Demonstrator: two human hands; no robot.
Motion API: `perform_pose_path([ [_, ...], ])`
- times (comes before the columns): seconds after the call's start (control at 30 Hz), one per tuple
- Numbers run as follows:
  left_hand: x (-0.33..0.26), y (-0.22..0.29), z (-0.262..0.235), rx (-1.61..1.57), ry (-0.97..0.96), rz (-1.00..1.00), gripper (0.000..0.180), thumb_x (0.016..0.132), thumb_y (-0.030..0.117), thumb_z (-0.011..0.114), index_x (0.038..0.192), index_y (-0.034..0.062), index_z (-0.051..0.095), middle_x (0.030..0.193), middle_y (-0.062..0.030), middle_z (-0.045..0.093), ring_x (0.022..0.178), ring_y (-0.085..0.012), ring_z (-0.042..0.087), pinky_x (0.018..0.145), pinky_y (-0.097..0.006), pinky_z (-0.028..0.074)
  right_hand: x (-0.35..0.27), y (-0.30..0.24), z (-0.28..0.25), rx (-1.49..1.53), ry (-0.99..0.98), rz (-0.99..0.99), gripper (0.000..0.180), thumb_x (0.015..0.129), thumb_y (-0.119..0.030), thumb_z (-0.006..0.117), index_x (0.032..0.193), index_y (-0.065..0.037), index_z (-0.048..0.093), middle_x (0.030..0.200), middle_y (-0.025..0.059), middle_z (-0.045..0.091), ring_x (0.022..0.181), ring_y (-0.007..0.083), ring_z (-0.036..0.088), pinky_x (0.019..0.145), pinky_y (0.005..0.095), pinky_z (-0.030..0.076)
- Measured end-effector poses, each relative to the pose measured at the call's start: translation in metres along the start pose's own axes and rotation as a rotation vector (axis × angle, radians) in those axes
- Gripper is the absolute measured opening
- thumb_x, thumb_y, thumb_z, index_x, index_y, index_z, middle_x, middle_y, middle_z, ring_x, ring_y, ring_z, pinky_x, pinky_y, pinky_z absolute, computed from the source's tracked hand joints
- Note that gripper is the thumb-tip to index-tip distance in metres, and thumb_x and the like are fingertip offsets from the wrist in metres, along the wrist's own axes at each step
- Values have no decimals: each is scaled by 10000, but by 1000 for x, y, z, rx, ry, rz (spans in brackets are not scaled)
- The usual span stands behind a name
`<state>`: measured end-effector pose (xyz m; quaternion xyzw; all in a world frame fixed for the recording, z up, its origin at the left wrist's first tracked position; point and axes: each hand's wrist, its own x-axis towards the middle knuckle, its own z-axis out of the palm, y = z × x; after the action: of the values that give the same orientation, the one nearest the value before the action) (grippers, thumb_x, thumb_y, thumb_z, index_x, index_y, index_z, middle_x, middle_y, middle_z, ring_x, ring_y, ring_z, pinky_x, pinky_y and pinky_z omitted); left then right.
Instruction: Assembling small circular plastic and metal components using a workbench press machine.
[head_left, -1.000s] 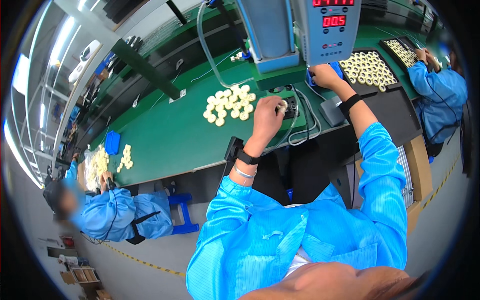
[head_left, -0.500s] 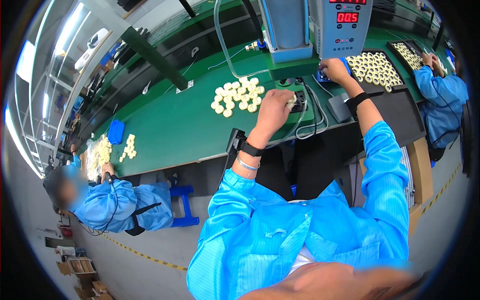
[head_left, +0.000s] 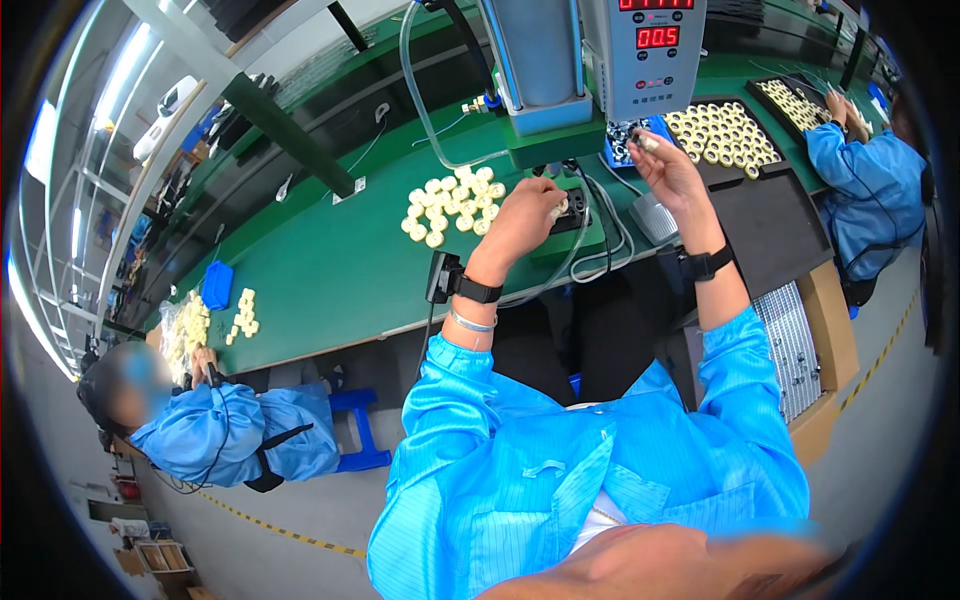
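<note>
Our left hand (head_left: 524, 216) pinches a cream ring (head_left: 561, 209) at a black fixture (head_left: 577, 203); our right hand (head_left: 674, 181), a small part (head_left: 647, 143). We cannot tell which way either's axis points.

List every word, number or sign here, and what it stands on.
Upper red display on the grey control box: digits, cut by the picture's edge; not transcribed.
Lower red display: lit digits, not transcribed.
Box front, near the bottom: printed line, not transcribed.
Button labels: too small to read.
</note>
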<state>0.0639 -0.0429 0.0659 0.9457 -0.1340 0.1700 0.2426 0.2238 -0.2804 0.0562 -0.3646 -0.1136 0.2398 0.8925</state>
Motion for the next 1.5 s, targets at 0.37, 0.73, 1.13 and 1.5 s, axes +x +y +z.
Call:
perform_pose_path([
  [0.37, -83, -15, 7, 302, 505, -240, 430, 788, 60, 708, 1210, 54, 624, 1216, -162, 578, 1136, -370, 531, 962, -443, 450, -44, 69, 95, 241, -142, 175, 288, 942, 21, 508, 1200, 149, 520, 1180, 239, 607, 1150, 330, 608, 1045, 389, 496],
  [0.73, -143, -68, 2, 512, 431, -509, 417, 808, 87, 685, 1213, 23, 610, 1256, -214, 549, 1158, -394, 513, 958, -477, 435, -55, 61, 109, 172, -254, 105, 334, 920, 47, 499, 1254, 54, 507, 1223, 175, 592, 1201, 310, 577, 1043, 418, 477],
  [1.13, -141, -65, 1, 467, 404, -543, 422, 812, 99, 689, 1221, 31, 613, 1281, -214, 550, 1148, -381, 540, 949, -476, 426, -74, 35, 41, -1650, 133, -623, 433, 835, -4, 565, 1268, 15, 566, 1282, 220, 582, 1181, 364, 571, 1000, 406, 463],
  [1.5, -141, -63, -2, 488, 393, -558, 442, 795, 61, 678, 1231, 22, 616, 1309, -211, 532, 1152, -384, 531, 963, -469, 421, -95, 42, -17, -1947, 149, -485, 500, 831, -200, 708, 1271, -25, 547, 1380, 103, 536, 1357, 308, 414, 1057, 554, 370],
])
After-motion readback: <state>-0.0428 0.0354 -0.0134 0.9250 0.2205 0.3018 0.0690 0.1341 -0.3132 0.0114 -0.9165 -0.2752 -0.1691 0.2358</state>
